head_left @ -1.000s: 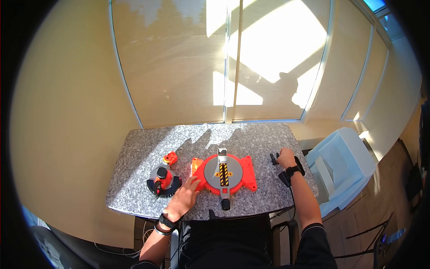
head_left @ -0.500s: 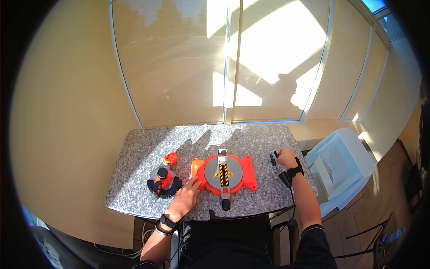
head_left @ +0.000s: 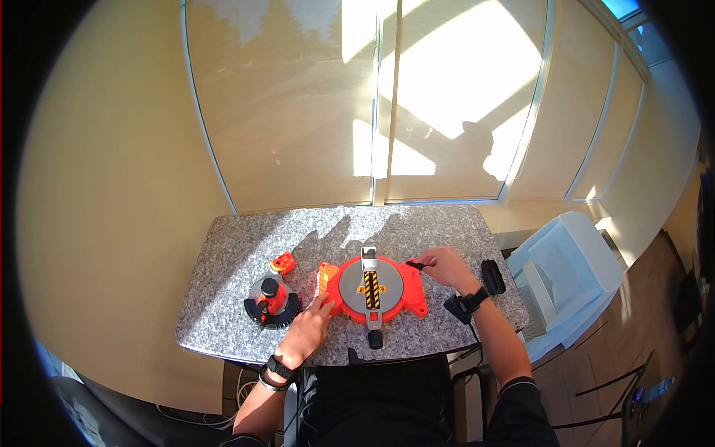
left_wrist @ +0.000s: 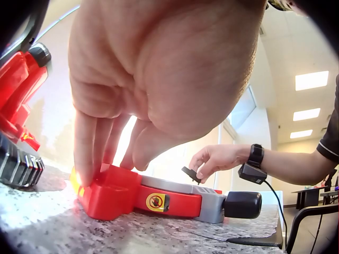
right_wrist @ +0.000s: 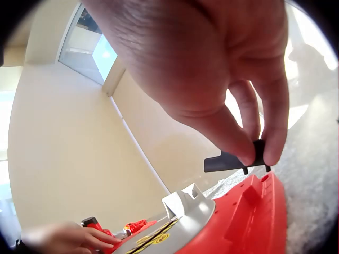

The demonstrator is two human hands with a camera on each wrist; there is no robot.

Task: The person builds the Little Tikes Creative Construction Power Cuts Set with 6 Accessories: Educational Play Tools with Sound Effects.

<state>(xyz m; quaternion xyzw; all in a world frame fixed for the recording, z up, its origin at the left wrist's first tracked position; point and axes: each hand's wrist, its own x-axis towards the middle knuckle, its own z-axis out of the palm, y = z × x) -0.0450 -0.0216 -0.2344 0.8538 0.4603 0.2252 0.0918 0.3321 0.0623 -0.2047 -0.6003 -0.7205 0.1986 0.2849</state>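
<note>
A toy saw base [head_left: 412, 302], red plastic with a round grey turntable [head_left: 351, 287] and a black-and-yellow striped strip, lies flat on the speckled table. My left hand [head_left: 305, 330] rests on its left front corner, fingers extended down against the red plastic. Between the thumb and fingers of my right hand [head_left: 445, 268] is pinched a small flat black plastic piece [right_wrist: 225, 162] with short pegs underneath. It hovers close over the red right end of the base, where small holes [right_wrist: 265, 178] show in the right wrist view.
Left of the base stands a toy saw head [head_left: 273, 298] with a red body and black guard. Behind it lies a small orange-red part [head_left: 283, 262]. A black oblong object [head_left: 493, 277] sits near the table's right edge, beside a chair draped in light blue [head_left: 573, 268].
My right hand has lifted the small black piece from the table's right side and carried it left to the base's right end. The left hand stays on the base.
</note>
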